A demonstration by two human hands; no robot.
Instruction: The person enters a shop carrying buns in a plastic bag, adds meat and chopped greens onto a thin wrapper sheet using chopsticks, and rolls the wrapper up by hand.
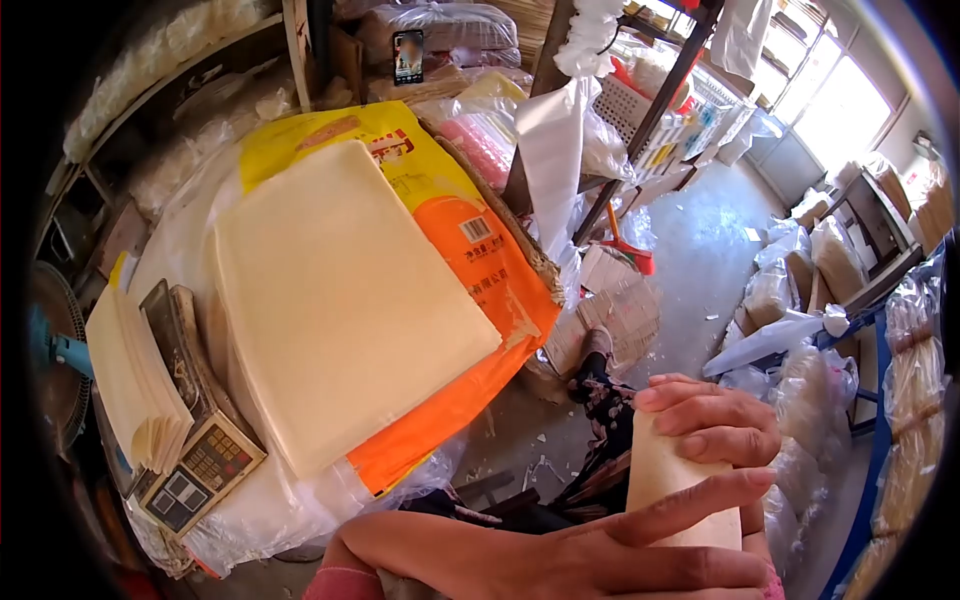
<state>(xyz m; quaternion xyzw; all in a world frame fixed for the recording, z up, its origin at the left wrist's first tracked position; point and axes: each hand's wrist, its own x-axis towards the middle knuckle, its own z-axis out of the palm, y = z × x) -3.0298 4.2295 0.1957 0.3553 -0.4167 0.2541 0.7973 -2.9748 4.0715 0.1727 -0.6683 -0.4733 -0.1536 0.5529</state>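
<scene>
A folded bundle of pale sheets is held between both hands at the lower right. My right hand wraps its fingers over the upper part of the bundle. Across the lower part lies my left hand, its fingers pressed round the bundle. A large flat stack of cream sheets rests on a yellow and orange printed bag. Left of the stack, another folded bundle of sheets sits on a worn scale with a keypad.
A fan stands at the far left. The phone is upright at the top. Shelves with a white basket are beyond the bag. Plastic-wrapped packs line the right side. A red broom head is on the floor.
</scene>
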